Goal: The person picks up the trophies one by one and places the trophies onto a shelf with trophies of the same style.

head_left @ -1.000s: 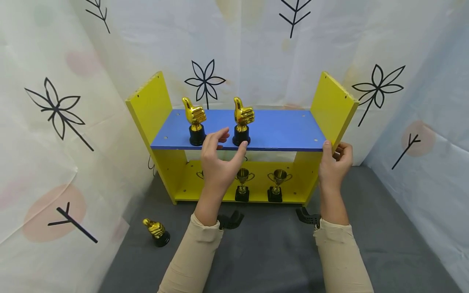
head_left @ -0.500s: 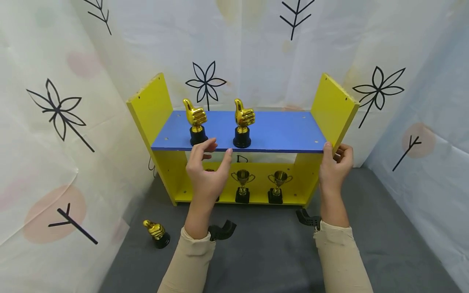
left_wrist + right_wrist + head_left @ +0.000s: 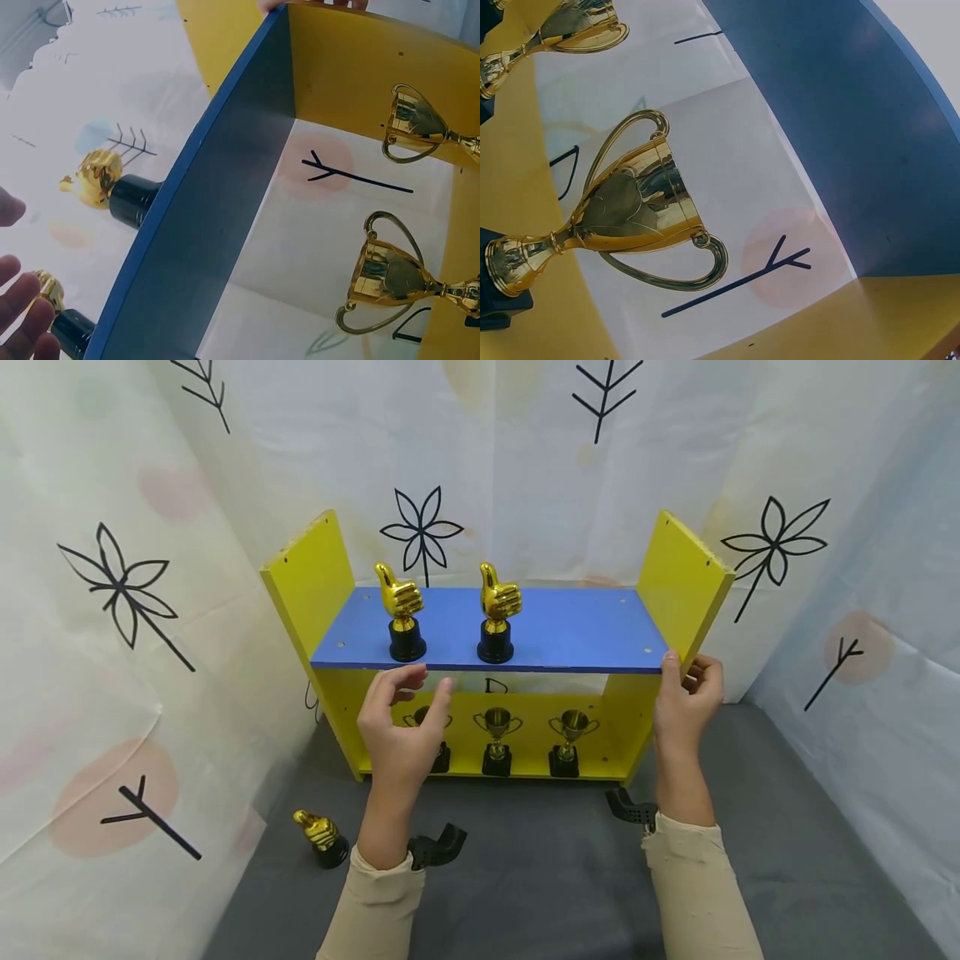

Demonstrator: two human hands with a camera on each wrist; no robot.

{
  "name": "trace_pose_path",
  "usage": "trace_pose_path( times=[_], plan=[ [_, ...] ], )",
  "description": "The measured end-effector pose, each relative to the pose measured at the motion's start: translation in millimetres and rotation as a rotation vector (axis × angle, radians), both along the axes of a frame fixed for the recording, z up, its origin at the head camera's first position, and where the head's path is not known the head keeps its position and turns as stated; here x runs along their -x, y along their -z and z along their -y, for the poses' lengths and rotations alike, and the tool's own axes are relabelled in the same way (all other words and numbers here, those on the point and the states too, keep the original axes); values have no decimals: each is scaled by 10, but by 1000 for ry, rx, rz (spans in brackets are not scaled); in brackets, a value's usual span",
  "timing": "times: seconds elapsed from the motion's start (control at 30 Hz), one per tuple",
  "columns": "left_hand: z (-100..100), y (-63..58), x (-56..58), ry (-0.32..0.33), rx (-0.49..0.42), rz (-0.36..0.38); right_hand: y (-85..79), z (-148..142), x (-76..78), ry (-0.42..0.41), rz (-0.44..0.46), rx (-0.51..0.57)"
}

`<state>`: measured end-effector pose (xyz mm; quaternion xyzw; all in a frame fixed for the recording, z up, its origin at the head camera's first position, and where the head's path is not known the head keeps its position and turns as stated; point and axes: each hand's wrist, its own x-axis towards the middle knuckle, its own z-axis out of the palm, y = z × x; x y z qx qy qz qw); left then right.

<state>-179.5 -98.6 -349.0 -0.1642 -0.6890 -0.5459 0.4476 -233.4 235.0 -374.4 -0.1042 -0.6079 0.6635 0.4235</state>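
Observation:
Two gold thumbs-up trophies, a left one (image 3: 406, 639) and a right one (image 3: 496, 643), stand upright on the blue board (image 3: 577, 631) of a yellow shelf unit. My left hand (image 3: 397, 731) hovers in front of the unit, just below the blue board's front edge, with nothing between thumb and bent fingers. My right hand (image 3: 684, 710) grips the yellow right side panel (image 3: 686, 585), thumb at the front near the blue board's corner and fingers round the outside. Another thumbs-up trophy (image 3: 322, 839) is on the grey floor at the left.
On the lower yellow board (image 3: 457, 772) stand three gold two-handled cups, a right one (image 3: 573, 727), a middle one (image 3: 497, 727) and a left one (image 3: 442, 756) partly behind my left hand. Patterned white cloth (image 3: 540, 485) hangs behind and at both sides.
My left hand has drawn away from the right thumbs-up trophy on the blue board, moving left and down. The right hand keeps its grip on the side panel.

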Motion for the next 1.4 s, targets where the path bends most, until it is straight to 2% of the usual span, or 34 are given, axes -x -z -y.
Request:
trace_pose_path(
  times=[0.33,0.53,0.77,0.93,1.13,1.23,1.4],
  plan=[
    [100,66,-78,-5,32,76,-11,20,-6,-6,-15,13],
    [201,123,-103,-24,47,104,-175,132,-135,5,-3,10],
    [330,179,-139,-15,29,151,-113,94,-87,1,16,24],
    [415,235,-169,-26,63,185,-245,195,-216,4,13,16],
    [537,284,-227,-32,98,264,-124,114,-97,16,8,26],
    [613,316,-245,-50,102,282,-49,55,-18,13,0,36],
    [764,377,-282,-89,120,309,4,24,29,6,-13,44]
  ],
)
